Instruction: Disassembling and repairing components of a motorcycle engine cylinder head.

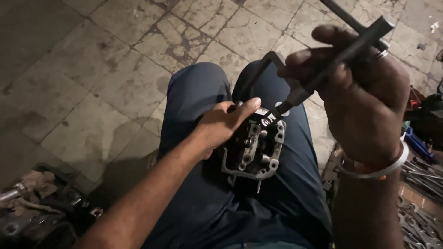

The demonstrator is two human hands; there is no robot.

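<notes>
A grey metal engine cylinder head [255, 150] rests on my lap, between my legs in dark blue trousers. My left hand [224, 123] grips its upper left edge and steadies it, thumb pointing toward the top. My right hand [357, 87], with a ring and a metal bangle on the wrist, is raised and closed around a dark T-handle wrench [323, 74]. The wrench's tip meets the top right corner of the cylinder head.
Cracked, stained floor tiles [115, 83] spread ahead and to the left. Greasy engine parts and rags [41, 203] lie at the lower left. Several wrenches and tools [422, 184] are piled at the right edge.
</notes>
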